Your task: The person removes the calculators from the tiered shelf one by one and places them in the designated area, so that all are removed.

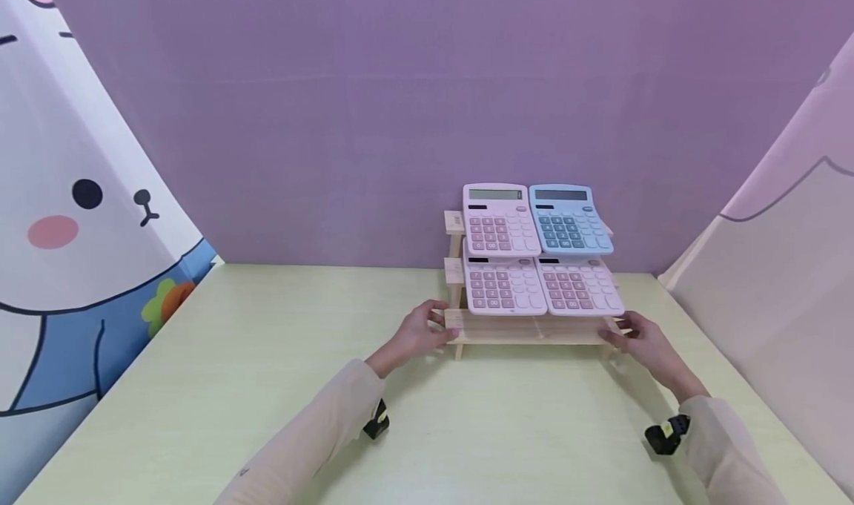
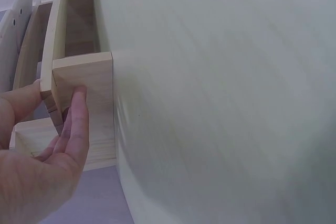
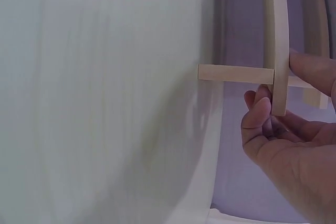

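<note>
A tiered wooden display rack (image 1: 507,331) stands toward the right of the table. My left hand (image 1: 422,328) grips the left end of its lowest shelf, thumb on top and fingers curled beneath the board (image 2: 47,72). At the opposite end, my right hand (image 1: 646,345) pinches the same shelf between thumb and fingers, beside a rack leg (image 3: 236,73). On the top tier lean a pink calculator (image 1: 500,230) and a blue calculator (image 1: 571,227). Two more pink calculators (image 1: 505,290) (image 1: 579,290) sit side by side on the middle tier, their displays partly hidden. The lowest shelf bears nothing.
A pale wood-grain table (image 1: 280,327) spreads in front and to the left. Behind the rack rises a purple backdrop (image 1: 373,119). Cloth with a cartoon animal (image 1: 87,268) hangs at left, and a pale pink cloth (image 1: 787,268) stands close on the right.
</note>
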### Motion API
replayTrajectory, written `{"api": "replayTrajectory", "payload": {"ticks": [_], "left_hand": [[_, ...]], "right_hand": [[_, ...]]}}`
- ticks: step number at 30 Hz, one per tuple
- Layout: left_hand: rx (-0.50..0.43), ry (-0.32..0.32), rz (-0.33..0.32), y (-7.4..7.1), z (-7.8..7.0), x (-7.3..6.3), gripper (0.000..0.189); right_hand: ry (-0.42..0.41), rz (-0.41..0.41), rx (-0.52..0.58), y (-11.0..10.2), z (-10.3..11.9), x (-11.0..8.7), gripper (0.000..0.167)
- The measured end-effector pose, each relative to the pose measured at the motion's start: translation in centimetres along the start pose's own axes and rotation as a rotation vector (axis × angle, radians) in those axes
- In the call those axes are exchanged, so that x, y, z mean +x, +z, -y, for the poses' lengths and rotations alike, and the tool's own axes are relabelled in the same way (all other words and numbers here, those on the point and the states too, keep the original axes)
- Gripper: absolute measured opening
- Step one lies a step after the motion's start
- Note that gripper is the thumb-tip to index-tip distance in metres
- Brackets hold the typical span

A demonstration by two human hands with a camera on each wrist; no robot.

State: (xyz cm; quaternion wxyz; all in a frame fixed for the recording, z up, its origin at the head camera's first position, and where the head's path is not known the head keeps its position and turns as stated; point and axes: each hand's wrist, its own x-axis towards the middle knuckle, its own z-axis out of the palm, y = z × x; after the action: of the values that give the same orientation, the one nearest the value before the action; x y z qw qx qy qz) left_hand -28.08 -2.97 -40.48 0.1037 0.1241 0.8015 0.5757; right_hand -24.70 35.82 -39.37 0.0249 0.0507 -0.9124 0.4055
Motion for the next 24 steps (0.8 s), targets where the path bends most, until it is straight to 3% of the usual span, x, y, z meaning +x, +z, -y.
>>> {"api": "replayTrajectory", "payload": {"ticks": [11,18,24], "left_hand": [[0.01,-0.012,-0.005,0.06,-0.41,-0.36,0.058],[0.006,-0.018,-0.005,0.04,-0.34,-0.38,0.058],[-0.001,-0.018,-0.013,0.08,-0.35,-0.4,0.058]], "right_hand": [[0.013,0.043,0.066,-0.44,-0.49,0.08,0.055],[0.014,0.072,0.203,-0.49,-0.74,0.14,0.054],[0.013,0.092,0.244,-0.72,-0.73,0.26,0.052]]}}
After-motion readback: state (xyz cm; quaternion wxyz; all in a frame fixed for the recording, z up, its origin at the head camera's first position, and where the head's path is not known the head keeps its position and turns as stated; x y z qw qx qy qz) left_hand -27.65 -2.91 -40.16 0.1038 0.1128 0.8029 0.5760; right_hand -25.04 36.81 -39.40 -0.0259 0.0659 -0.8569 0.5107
